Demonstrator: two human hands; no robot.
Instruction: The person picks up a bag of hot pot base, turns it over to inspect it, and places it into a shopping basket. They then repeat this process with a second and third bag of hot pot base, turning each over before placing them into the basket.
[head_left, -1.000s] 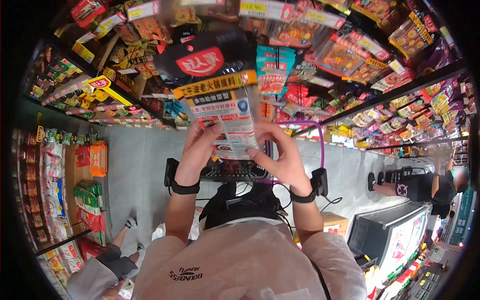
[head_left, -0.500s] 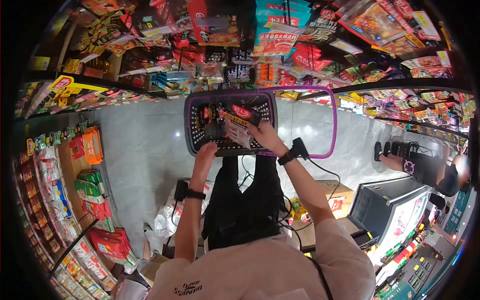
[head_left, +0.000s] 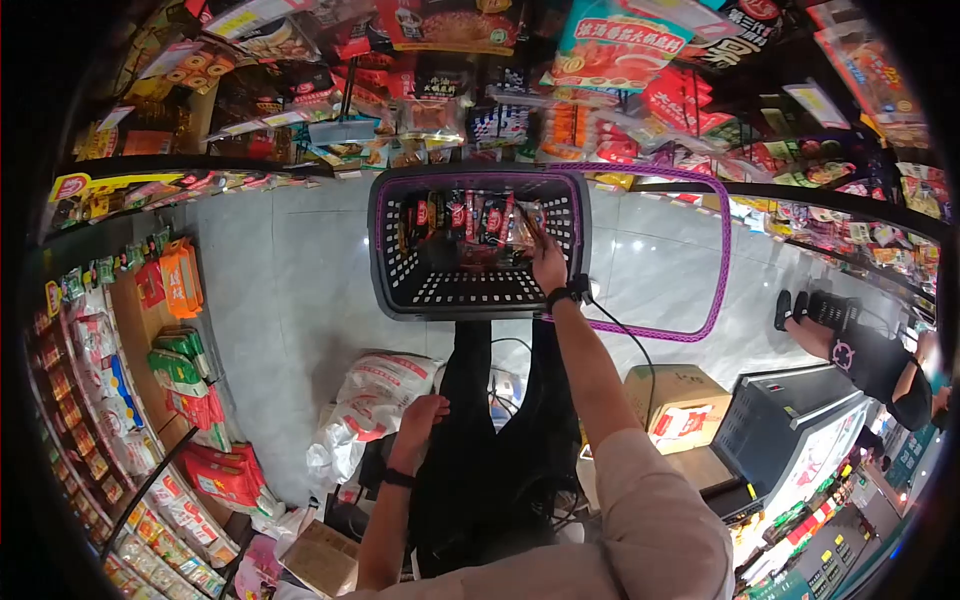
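My right hand reaches over the near right side of a black shopping basket, its fingers closed on the edge of a food packet at the right end of a row. Beside that packet several dark and red food packets stand side by side in the basket. The basket's purple handle is folded down to the right. My left hand is drawn back beside my left thigh, away from the basket, its fingers curled in with nothing seen in them.
Shelves with hanging food bags run along the front, above the basket. Bagged goods line the left side. A white sack and a cardboard box stand near my legs. Another person stands at the right.
My left hand has left the basket's near rim and come back toward my thigh. My right hand has moved the packet to the right end of the row. The basket looks nearer.
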